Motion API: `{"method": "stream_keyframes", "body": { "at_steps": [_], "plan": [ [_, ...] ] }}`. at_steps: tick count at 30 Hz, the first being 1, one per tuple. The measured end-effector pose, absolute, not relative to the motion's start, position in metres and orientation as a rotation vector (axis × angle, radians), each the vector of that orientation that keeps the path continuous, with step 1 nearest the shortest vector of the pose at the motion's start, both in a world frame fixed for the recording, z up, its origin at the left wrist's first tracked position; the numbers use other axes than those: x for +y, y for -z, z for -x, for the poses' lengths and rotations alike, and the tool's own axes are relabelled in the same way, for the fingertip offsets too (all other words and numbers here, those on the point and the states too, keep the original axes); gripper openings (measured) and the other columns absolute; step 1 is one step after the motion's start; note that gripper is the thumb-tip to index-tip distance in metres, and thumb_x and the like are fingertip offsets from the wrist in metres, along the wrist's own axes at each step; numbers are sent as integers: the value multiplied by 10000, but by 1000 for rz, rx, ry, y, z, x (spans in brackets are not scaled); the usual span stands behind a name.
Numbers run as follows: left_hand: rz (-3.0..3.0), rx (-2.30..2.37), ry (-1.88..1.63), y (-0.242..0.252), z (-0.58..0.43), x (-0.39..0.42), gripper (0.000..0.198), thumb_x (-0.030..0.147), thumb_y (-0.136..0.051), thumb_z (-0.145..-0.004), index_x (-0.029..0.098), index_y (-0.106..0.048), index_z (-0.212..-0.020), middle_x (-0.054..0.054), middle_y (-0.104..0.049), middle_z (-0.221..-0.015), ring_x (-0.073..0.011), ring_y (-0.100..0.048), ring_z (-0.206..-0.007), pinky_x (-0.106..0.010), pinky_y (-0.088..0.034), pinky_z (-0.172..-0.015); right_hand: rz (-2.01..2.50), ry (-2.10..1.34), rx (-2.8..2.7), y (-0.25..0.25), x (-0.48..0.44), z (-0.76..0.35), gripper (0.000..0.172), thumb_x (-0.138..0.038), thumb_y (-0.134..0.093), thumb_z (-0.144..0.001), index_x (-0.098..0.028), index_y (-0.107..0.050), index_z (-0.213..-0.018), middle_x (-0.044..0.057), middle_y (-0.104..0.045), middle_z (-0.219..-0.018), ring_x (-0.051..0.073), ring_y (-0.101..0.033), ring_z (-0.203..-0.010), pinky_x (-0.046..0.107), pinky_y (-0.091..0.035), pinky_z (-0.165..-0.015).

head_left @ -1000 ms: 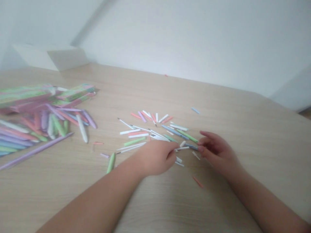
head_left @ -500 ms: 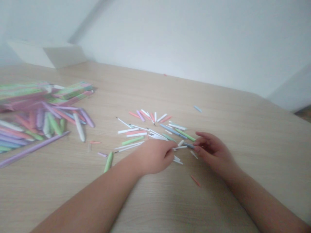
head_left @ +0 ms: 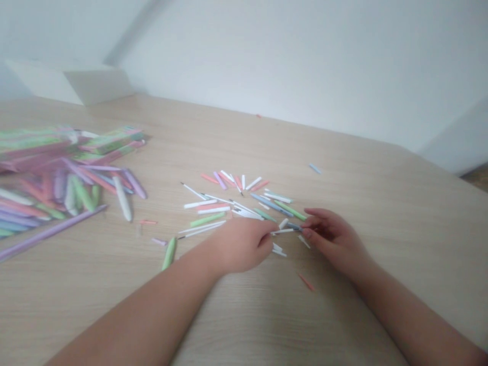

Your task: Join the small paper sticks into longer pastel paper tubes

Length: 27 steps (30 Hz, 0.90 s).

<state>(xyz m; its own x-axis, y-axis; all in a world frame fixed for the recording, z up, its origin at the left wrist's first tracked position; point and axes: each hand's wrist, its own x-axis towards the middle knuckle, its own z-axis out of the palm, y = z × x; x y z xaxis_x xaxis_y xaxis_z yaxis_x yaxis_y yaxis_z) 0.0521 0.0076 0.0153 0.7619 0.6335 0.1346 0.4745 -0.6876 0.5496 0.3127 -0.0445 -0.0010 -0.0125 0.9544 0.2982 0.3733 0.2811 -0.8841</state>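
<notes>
Grip state?
Left hand [head_left: 240, 246] curled against one end of a thin white paper strip [head_left: 284, 231]; right hand [head_left: 333, 236] seems to pinch the other end, above the bench [head_left: 381, 203].
Risk?
Hard pinching creases the strip; a brushing wrist scatters the loose paper strips [head_left: 213, 207]

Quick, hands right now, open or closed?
Left hand: curled at a thin white stick, hold unclear.
Right hand: half closed at its other end, hold unclear.
</notes>
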Motion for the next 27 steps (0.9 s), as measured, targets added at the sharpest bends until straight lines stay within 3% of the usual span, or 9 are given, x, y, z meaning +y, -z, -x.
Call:
{"method": "stream_keyframes", "body": {
  "at_steps": [6, 10, 20, 27],
  "plan": [
    [-2516, 859, -403, -16, -53, 4, 238, 301, -441, -954, 226, -663, -913, -36, -710, -862, -192, -647, -786, -292, -422, -672, 1377, -712, -1645, -1, -49, -304, 323, -351, -766, -858, -243, -719, -1158, 55, -774, -907, 186, -732, -769, 292, -604, -657],
    [-2565, 882, -375, -16, -54, 3, 344, 391, -389, -1004, 224, -667, -889, -44, -710, -849, -202, -648, -779, -299, -423, -668, 1421, -635, -1709, -2, -54, -301, 302, -342, -762, -849, -242, -746, -1133, 52, -781, -862, 199, -738, -746, 308, -619, -647],
    [-2670, 920, -317, -16, -55, 5, 445, 497, -343, -1020, 250, -713, -1005, -71, -745, -941, -269, -694, -869, -361, -500, -728, 1347, -281, -1978, -2, -60, -298, 189, -261, -717, -881, -298, -761, -1061, 26, -789, -933, 207, -746, -794, 339, -629, -725],
    [-2788, 968, -286, -24, -55, 7, 424, 550, -439, -981, 232, -720, -974, -85, -746, -895, -299, -706, -846, -383, -515, -735, 1213, -113, -2160, -6, -62, -294, 279, -199, -678, -897, -352, -738, -1122, 23, -779, -897, 221, -736, -776, 360, -607, -699]
  ]
}}
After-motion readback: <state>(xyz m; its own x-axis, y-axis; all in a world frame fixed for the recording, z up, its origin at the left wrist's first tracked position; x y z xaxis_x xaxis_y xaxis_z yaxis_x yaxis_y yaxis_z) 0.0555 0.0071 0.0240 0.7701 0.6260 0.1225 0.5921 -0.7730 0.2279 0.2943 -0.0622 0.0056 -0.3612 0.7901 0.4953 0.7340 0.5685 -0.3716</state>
